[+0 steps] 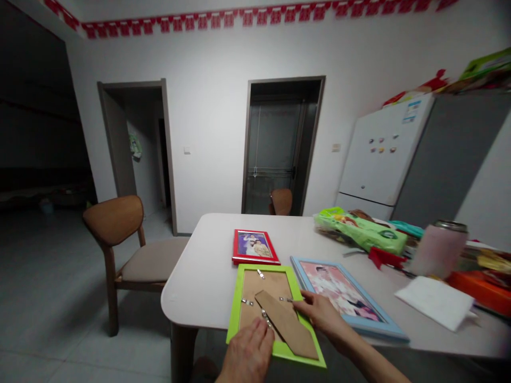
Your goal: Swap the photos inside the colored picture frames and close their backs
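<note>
with its long axis pointed forward, the green frame [275,315] is touched near-side by the left hand [250,348], right-side by the right hand [322,315]; grip cannot be told.

Left hand [249,348] and right hand [321,313], both bare, at the near edge of the table [199,287].
The left hand is lower, its back turned up, the fingers close together and a little bent. The right hand is farther in; its forearm [365,354] slants across the edge from the right, and its fingertips [297,304] point left.
</note>
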Demonstrator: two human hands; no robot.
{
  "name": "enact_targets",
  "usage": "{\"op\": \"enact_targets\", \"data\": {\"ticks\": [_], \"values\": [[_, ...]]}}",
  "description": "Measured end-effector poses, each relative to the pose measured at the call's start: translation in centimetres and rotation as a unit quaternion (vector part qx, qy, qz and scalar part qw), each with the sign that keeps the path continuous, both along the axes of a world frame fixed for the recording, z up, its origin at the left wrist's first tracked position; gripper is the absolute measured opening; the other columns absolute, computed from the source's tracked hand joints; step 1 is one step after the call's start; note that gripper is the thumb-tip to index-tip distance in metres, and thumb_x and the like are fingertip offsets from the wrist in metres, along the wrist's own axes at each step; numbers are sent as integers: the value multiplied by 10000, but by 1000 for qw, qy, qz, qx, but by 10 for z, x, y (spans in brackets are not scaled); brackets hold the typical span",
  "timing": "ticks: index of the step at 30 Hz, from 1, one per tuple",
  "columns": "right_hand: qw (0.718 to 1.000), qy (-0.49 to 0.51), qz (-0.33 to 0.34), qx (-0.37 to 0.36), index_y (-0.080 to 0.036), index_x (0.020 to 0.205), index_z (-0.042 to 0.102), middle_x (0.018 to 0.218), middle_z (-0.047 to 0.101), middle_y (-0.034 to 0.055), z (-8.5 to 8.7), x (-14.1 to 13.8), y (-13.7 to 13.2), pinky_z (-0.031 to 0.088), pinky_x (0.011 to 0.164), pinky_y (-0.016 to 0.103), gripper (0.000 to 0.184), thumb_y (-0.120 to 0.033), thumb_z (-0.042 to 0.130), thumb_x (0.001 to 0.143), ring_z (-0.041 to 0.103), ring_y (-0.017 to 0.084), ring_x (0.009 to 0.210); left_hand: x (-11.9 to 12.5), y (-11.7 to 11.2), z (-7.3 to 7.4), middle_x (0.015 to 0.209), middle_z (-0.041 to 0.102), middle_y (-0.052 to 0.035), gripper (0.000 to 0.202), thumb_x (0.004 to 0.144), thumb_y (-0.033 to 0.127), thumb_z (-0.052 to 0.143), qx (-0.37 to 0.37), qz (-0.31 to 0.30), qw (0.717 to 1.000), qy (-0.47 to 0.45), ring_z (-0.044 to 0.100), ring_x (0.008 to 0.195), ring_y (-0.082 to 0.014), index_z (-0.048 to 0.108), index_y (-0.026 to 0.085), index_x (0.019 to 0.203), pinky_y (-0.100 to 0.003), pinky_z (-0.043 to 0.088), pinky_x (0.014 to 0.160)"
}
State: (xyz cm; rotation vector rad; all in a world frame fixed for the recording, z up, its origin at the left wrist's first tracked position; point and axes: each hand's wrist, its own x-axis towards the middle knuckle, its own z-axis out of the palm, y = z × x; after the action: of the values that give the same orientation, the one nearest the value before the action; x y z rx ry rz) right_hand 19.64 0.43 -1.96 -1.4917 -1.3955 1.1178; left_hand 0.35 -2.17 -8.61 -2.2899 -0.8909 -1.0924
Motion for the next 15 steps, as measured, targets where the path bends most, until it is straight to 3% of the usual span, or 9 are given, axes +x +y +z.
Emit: {"op": "enact_targets", "data": {"ticks": [3,6,9,12,15], "values": [[994,-110,1,31,-127,852,593,659,650,26,-7,2,6,386,487,196,283,-274,494,631,577,144,600,1,1,-6,965,638,-7,241,822,220,353,2,1,1000,0,579,896,-149,543,192,967,-226,485,726],[968,-242,-1,69,-132,832,609,639,643,32,-12,3,10,379,498,208,281,-259,474,621,564,148,580,1,2,-12,991,627,-5,224,811,228,392,-28,2,1000,7,567,920,-157,537,198,980,-242,483,740],[932,-346,-19,108,-119,899,608,789,651,86,-15,1,13,407,626,237,341,-247,465,618,580,183,714,-2,1,-12,1037,605,-3,239,783,214,456,-91,3,996,22,546,959,-167,521,212,1013,-263,471,775],[900,-410,-25,145,-124,956,597,943,614,113,-14,-4,15,385,757,249,377,-213,466,614,554,199,860,-9,-3,1,1100,567,-26,355,722,239,550,-198,-7,979,44,508,1015,-189,487,208,1070,-307,434,845],[889,-429,2,160,-135,916,618,964,586,103,-16,-9,20,373,779,227,338,-178,454,623,540,179,877,-20,-7,21,1159,518,-64,507,623,283,652,-310,3,950,44,449,1078,-225,469,189,1086,-397,339,934]]}}
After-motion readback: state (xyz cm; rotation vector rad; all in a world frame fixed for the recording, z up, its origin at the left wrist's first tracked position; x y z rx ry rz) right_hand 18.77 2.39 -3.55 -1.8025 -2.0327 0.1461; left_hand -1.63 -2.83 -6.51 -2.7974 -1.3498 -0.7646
